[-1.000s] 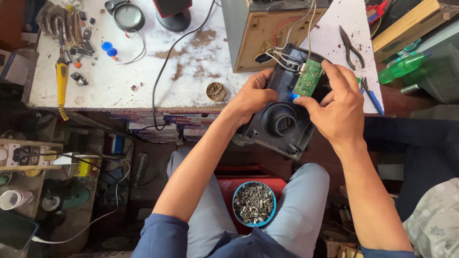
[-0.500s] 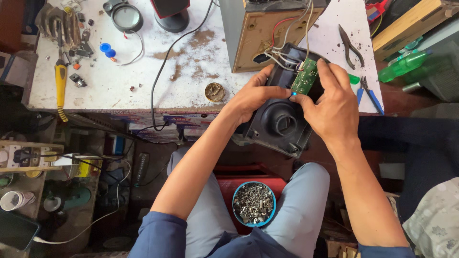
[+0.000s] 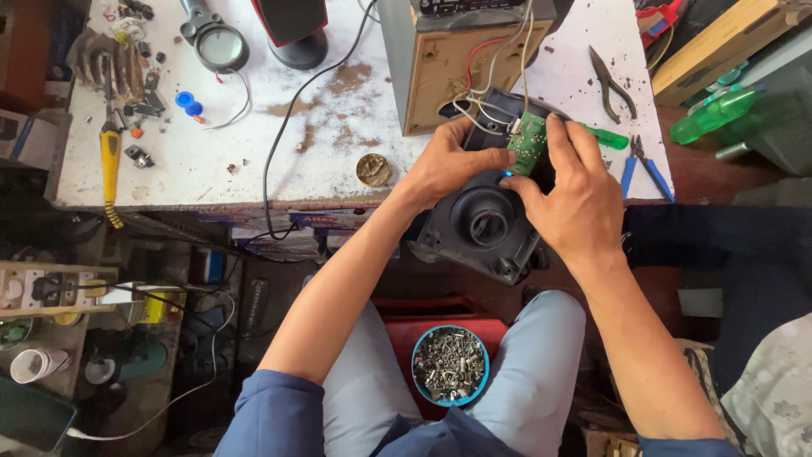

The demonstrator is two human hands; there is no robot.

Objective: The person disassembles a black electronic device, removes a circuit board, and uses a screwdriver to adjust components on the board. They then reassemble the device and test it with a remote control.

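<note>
Closest to the person, between the knees, sits a blue bowl [image 3: 450, 365] full of small screws. Just past the bowl, the black speaker front [image 3: 480, 222] hangs half off the edge of the white table [image 3: 254, 161]. It looks hard and a bit heavy, so it is best held by its sides. The left hand [image 3: 448, 161] rests on the top left of the speaker front, fingers curled over it. The right hand [image 3: 578, 196] is on the other side, and its thumb and fingers pinch a small green circuit board [image 3: 529, 142] just above the speaker front. The two hands sit close together. The board looks thin, light and easy to break, so the edges are the safe place to hold. Thin wires [image 3: 491, 80] run from it up into a wooden box [image 3: 461, 72] behind the speaker front, and a hard tug could snap them. Right of the speaker front lie pliers [image 3: 611, 83] and a blue-handled tool [image 3: 640, 167]. Far left of it are a yellow screwdriver [image 3: 110, 161] and a magnifying glass [image 3: 218, 44]. The table is dusty with brown stains, and the room around it is crowded and messy
</note>
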